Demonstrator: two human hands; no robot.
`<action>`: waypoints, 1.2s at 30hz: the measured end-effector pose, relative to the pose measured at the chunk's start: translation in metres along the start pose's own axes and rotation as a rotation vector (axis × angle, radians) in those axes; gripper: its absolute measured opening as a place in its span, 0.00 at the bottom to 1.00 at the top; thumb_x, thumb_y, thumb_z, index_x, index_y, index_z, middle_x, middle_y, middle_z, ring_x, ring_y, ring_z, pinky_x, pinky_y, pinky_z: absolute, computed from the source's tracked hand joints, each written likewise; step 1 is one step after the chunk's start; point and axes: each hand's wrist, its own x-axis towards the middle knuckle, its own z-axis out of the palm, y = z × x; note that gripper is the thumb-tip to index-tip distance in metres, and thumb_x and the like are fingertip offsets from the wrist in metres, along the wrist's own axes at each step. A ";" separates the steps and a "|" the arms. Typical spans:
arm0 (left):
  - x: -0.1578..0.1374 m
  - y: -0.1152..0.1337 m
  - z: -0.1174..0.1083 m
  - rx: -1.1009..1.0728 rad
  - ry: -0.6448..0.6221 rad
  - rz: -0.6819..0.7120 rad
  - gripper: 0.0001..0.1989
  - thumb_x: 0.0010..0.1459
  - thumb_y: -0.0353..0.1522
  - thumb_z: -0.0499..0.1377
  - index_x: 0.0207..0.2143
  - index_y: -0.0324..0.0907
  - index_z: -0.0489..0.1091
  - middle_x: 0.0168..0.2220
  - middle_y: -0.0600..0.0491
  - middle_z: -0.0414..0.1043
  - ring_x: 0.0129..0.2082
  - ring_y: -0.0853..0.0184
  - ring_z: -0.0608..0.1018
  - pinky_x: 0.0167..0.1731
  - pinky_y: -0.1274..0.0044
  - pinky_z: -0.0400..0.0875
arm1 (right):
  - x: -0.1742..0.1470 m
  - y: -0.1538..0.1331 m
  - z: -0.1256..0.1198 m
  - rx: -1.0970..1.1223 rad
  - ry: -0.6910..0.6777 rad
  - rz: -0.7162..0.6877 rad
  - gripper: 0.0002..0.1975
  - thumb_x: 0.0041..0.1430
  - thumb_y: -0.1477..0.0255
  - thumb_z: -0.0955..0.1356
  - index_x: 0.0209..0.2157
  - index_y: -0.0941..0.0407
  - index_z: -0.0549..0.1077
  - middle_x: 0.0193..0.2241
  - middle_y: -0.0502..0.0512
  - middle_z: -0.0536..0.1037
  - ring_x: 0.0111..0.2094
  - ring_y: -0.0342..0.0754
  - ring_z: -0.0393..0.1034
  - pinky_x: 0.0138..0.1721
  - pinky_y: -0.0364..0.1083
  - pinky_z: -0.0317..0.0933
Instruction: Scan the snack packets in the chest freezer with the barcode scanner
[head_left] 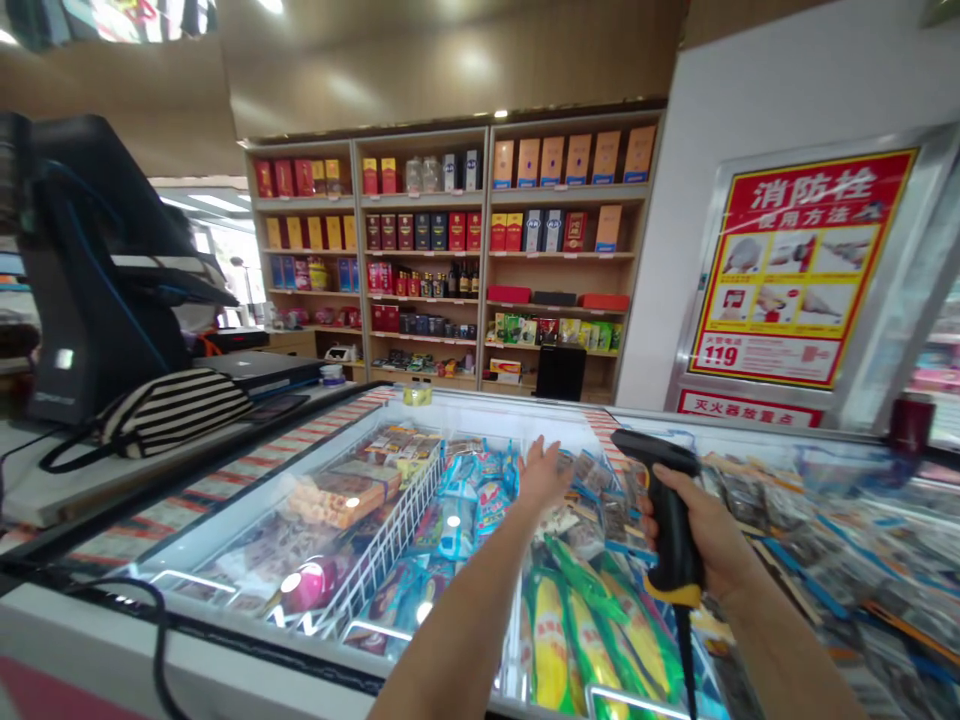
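Note:
My right hand grips a black and yellow barcode scanner by its handle, the scanner's head pointing left and its cable hanging down. Stretched forward over the chest freezer, my left hand has its fingers apart and holds nothing. Whether it touches the glass or a package, I cannot tell. Near it lie blue ice-cream packets in a white wire basket. Below both hands are green and yellow corn-shaped packages. Several small dark packets lie beyond my left hand.
At left, a black checkout terminal and a striped pouch sit on the counter. A roll of tape rests at the freezer's far edge. Shelves of boxed goods stand behind, beside a red wall poster. A cable hangs at front left.

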 end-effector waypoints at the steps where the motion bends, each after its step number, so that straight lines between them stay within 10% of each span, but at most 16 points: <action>1: 0.002 -0.017 -0.010 0.052 0.051 -0.042 0.25 0.54 0.39 0.48 0.54 0.44 0.54 0.59 0.47 0.45 0.58 0.59 0.50 0.54 0.61 0.43 | 0.003 0.003 0.006 -0.007 -0.019 0.008 0.07 0.49 0.68 0.64 0.25 0.58 0.65 0.12 0.47 0.67 0.10 0.40 0.60 0.09 0.39 0.57; 8: -0.009 -0.108 -0.061 0.350 -0.007 -0.225 0.20 0.54 0.39 0.46 0.47 0.44 0.63 0.54 0.45 0.58 0.55 0.57 0.57 0.51 0.54 0.39 | 0.011 0.024 0.039 -0.104 -0.082 0.037 0.08 0.49 0.66 0.65 0.25 0.58 0.65 0.11 0.46 0.66 0.09 0.39 0.59 0.08 0.38 0.56; 15: -0.039 -0.075 -0.067 0.370 -0.029 -0.106 0.13 0.54 0.34 0.47 0.36 0.43 0.70 0.39 0.46 0.70 0.44 0.59 0.69 0.49 0.60 0.51 | 0.007 0.036 0.054 -0.136 -0.149 0.059 0.09 0.49 0.66 0.64 0.24 0.58 0.65 0.11 0.46 0.67 0.10 0.39 0.60 0.08 0.39 0.56; 19: -0.045 -0.078 -0.074 0.298 0.142 -0.323 0.17 0.51 0.35 0.52 0.43 0.41 0.65 0.44 0.43 0.67 0.47 0.57 0.66 0.43 0.66 0.60 | 0.004 0.044 0.066 -0.135 -0.193 0.104 0.09 0.50 0.66 0.64 0.24 0.58 0.65 0.11 0.46 0.66 0.10 0.39 0.59 0.08 0.39 0.57; 26: -0.039 -0.085 -0.063 0.057 -0.033 -0.464 0.06 0.45 0.30 0.56 0.28 0.38 0.70 0.36 0.41 0.72 0.39 0.56 0.73 0.37 0.71 0.63 | 0.001 0.051 0.067 -0.129 -0.219 0.162 0.11 0.51 0.65 0.63 0.23 0.58 0.64 0.11 0.46 0.66 0.10 0.39 0.59 0.08 0.39 0.56; 36: -0.021 -0.121 -0.062 -0.532 0.459 -0.571 0.05 0.44 0.30 0.56 0.27 0.39 0.66 0.25 0.53 0.70 0.27 0.69 0.72 0.26 0.81 0.61 | -0.005 0.063 0.072 -0.169 -0.206 0.213 0.09 0.51 0.65 0.63 0.26 0.58 0.64 0.12 0.46 0.66 0.09 0.39 0.59 0.08 0.39 0.56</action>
